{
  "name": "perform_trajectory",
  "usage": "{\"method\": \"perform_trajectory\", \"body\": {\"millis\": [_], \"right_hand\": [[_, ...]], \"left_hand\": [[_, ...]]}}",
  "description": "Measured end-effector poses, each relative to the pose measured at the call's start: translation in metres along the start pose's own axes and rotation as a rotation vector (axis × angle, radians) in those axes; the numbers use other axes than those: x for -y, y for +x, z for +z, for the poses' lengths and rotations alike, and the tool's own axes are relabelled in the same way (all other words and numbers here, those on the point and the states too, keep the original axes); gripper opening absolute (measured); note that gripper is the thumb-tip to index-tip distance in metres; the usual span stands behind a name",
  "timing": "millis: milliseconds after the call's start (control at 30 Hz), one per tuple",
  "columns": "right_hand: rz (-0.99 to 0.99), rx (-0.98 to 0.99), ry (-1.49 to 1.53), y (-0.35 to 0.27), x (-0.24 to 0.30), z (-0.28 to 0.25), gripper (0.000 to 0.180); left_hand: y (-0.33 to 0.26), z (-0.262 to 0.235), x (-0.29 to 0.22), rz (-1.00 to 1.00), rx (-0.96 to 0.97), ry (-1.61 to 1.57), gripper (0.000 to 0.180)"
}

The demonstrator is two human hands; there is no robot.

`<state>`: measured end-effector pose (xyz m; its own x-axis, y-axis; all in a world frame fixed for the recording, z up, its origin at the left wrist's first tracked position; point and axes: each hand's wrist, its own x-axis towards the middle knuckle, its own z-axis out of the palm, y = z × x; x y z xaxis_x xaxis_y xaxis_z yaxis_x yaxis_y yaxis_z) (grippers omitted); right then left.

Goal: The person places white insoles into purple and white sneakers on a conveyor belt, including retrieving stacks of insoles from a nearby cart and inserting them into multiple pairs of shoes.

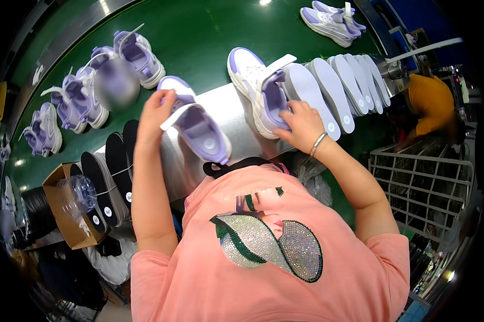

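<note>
My left hand [157, 114] is closed on the side of a lavender and white sneaker [208, 131], whose opening faces me with an insole visible inside. A white strap crosses the top of that shoe, and its toe points away. On the metal ledge [234, 115], to the right, sits a second white and lavender sneaker [252, 88] with its strap standing up. My right hand [304, 127], with a bracelet on the wrist, grips the heel collar of this second shoe, fingertips at its opening. Right beside that hand is a row of pale grey insoles [309, 88].
Several similar sneakers [81, 99] line the green surface [199, 32] at left; another pair [333, 22] sits far right. Bundled black insoles [110, 180] and a cardboard box [64, 209] holding clear plastic are left. A wire rack [408, 180] and a person in yellow [430, 102] are right.
</note>
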<state>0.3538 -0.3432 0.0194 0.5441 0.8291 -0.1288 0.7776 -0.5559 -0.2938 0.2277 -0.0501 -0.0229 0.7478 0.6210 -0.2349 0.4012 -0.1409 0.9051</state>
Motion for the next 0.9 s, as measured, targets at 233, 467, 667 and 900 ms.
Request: {"method": "perform_trajectory", "body": {"millis": [233, 467, 667, 900], "right_hand": [[0.122, 0.123, 0.169, -0.025, -0.019, 0.009, 0.032], [0.358, -0.352, 0.135, -0.009, -0.135, 0.006, 0.032], [0.734, -0.081, -0.14, -0.024, -0.183, 0.016, 0.034], [0.655, -0.233, 0.607, -0.031, -0.161, -0.037, 0.027]], "left_hand": [[-0.035, 0.037, -0.113, 0.375, -0.131, 0.104, 0.015], [-0.017, 0.152, -0.054, 0.481, 0.118, 0.321, 0.058], [-0.002, 0.152, -0.055, 0.202, 0.122, 0.247, 0.036], [0.004, 0.146, -0.052, 0.101, 0.235, 0.095, 0.036]]}}
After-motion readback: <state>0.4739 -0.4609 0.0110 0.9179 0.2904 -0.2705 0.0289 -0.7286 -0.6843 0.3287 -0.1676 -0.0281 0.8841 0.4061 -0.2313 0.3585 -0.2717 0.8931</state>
